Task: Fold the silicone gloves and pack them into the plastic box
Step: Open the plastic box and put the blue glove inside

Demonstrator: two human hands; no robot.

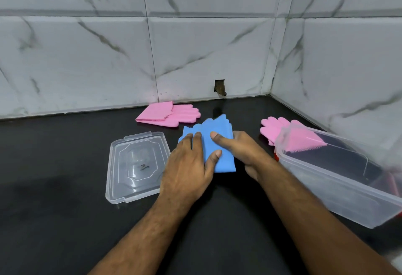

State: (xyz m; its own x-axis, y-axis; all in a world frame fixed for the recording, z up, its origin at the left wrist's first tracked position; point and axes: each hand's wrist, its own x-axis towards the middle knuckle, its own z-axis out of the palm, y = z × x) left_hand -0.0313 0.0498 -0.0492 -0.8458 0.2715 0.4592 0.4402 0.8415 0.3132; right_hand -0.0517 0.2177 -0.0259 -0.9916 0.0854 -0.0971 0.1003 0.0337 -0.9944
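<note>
While both hands press on a folded blue glove (219,144) on the dark bench (54,155), the left hand (187,170) lies flat and open on it and the right hand (241,150) pinches its right edge (thumb on top). Left of the hands lies a clear lid (130,179); right, the plastic box (339,179). Beyond them lie two pink gloves (167,113), apart.

Folded blue glove (217,144) mid-counter, two pink gloves (167,114) (274,130) beyond, clear open plastic box (339,179) at right.
</note>
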